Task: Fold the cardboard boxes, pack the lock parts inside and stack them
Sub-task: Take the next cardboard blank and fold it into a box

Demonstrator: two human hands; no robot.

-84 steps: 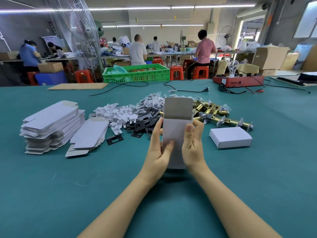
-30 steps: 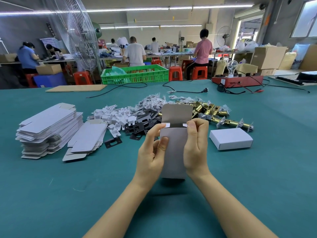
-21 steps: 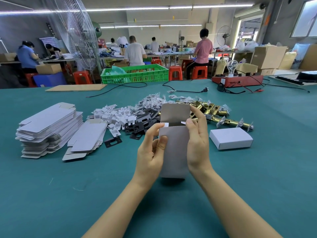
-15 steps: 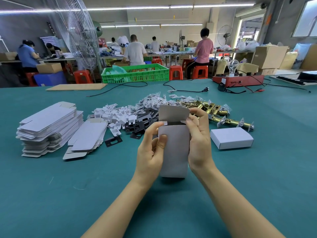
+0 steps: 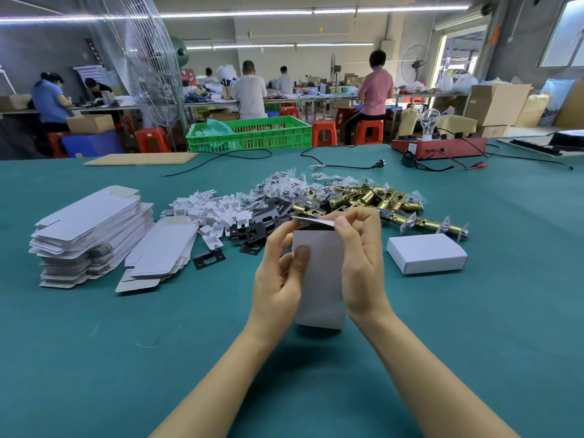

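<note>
a wide teal table (image 5: 94,358) fills the near view of a workshop lit by long strip lights, with people seated on red stools at benches along the far wall. at 12 o'clock on the far edge of the table stands a green crate (image 5: 249,135) holding something pale green; at 1 o'clock sits a red tester box (image 5: 439,148) with a bulb on top, black cables trailing from it. a flat cardboard sheet (image 5: 142,159) lies at 11 o'clock.

at 10 o'clock are two stacks of flat box blanks (image 5: 91,229). beyond the hands lies a heap of white plastic pieces (image 5: 215,211), black plates (image 5: 252,230), small bagged parts (image 5: 281,184) and brass latch bolts (image 5: 363,197). a finished closed box (image 5: 426,252) rests at 2 o'clock.

in the centre the box being folded (image 5: 319,279) stands upright, its lower end near the table. the left hand (image 5: 278,279) grasps its left side, thumb on the front face. the right hand (image 5: 360,263) grasps the right side, its fingertips bending the top flap (image 5: 311,221) over the open mouth.
</note>
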